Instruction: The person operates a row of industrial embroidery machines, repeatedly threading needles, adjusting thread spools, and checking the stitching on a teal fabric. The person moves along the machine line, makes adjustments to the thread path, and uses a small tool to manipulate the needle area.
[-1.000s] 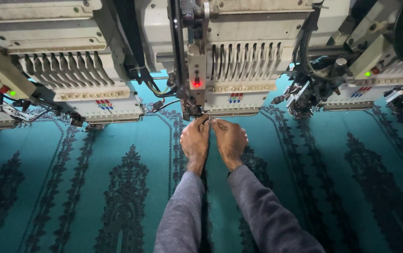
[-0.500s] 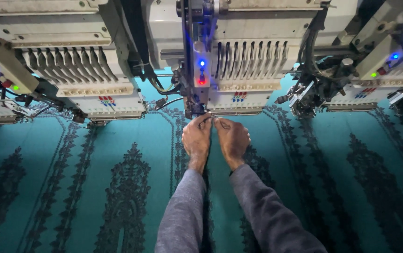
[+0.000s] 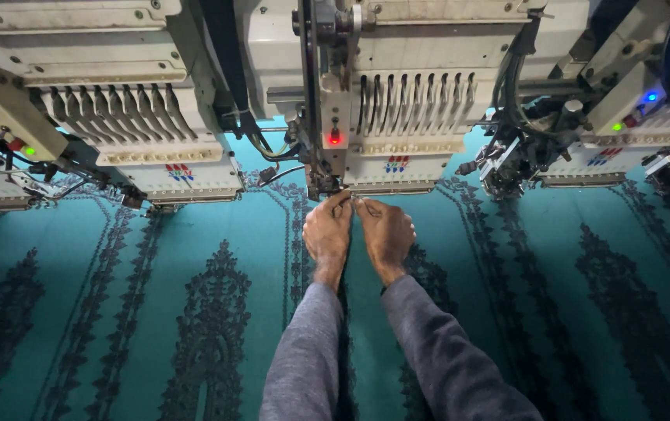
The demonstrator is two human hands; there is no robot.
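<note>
- While I watched from my remote seat, both hands had crept a little closer to the needle area than half a second before; left hand (image 3: 328, 234) and right hand (image 3: 386, 231) sat side by side, fingertips pinched together at the foot of the middle embroidery head (image 3: 388, 117).
- What they pinched, probably a thread, was too fine for me to tell.
- Its indicator lamp (image 3: 334, 139), blue a moment earlier, glowed red, so I judged that head stopped for hand work.
- That head stood upright, its needle row pointing down at the teal embroidered fabric (image 3: 156, 312), whose dark motifs ran lengthwise toward me.
- Neighbouring heads (image 3: 132, 117) flanked it.
</note>
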